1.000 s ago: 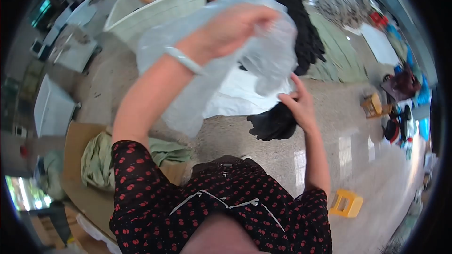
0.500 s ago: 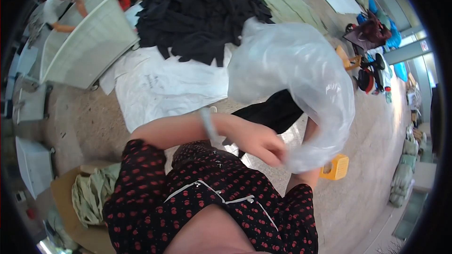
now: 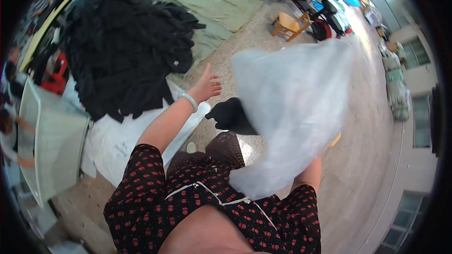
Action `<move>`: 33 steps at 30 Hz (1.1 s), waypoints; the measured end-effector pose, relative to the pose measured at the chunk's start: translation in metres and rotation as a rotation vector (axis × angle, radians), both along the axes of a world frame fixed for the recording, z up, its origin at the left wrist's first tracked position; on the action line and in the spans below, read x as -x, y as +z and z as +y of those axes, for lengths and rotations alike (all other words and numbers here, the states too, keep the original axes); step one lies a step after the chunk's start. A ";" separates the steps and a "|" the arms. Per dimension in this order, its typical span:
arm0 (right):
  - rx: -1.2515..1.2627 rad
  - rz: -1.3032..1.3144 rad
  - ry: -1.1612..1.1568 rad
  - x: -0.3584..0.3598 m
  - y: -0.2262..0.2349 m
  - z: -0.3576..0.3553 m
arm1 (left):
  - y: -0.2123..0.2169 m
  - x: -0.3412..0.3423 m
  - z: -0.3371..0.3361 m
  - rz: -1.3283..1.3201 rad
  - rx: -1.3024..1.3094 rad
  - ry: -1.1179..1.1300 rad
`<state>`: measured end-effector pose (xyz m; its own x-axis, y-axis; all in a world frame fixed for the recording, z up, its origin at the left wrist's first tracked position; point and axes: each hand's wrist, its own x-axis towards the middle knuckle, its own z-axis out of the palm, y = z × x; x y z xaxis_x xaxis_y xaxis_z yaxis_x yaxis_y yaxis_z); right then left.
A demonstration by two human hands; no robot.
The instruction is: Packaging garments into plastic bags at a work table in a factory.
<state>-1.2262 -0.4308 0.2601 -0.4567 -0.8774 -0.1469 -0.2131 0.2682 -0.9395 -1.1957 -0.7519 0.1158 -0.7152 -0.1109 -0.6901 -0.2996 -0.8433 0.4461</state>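
A large translucent plastic bag [image 3: 296, 99], blurred and billowing, hangs in front of my right arm. My right forearm runs up behind it, and the bag hides that hand and its fingers. From the bag's left side sticks out a piece of black cloth [image 3: 231, 115]; I cannot tell whether it lies inside or behind the bag. My left hand [image 3: 207, 86] is raised left of the bag with its fingers spread, holding nothing. Beyond it lies a large heap of black garments [image 3: 127, 47] on a white sheet [image 3: 115, 143].
A pale wheeled bin [image 3: 59, 141] stands at left, a person's arms reaching over it. Green cloth [image 3: 202, 7] covers the floor beyond the heap. Upper right are a small wooden chair [image 3: 288, 24] and a scooter [image 3: 322, 23]. A yellow stool [image 3: 335, 139] shows partly behind the bag.
My left hand has come away from the bag's lower end, moved up and left, and spread its fingers. The bag has swung out into a hanging sheet. The view has turned to the right.
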 end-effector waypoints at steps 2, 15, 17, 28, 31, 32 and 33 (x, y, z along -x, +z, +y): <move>0.051 -0.122 -0.046 0.025 -0.004 -0.002 | -0.025 0.047 -0.020 0.331 -0.081 0.013; 0.238 0.512 0.201 0.365 -0.053 -0.226 | 0.147 0.268 -0.052 0.404 1.843 -0.656; 0.206 0.635 0.260 0.407 -0.061 -0.256 | 0.113 0.293 -0.108 0.251 1.599 -0.550; -0.004 0.787 -0.174 0.585 -0.061 -0.382 | -0.053 0.311 -0.281 -0.194 0.786 -0.141; 0.017 0.841 -0.107 0.610 -0.051 -0.413 | -0.112 0.338 -0.384 -0.221 0.507 0.143; -0.019 0.839 -0.136 0.623 -0.055 -0.414 | -0.041 0.393 -0.390 -0.332 0.566 0.278; -0.003 0.852 -0.099 0.630 -0.054 -0.422 | 0.007 0.418 -0.408 -0.313 0.677 0.209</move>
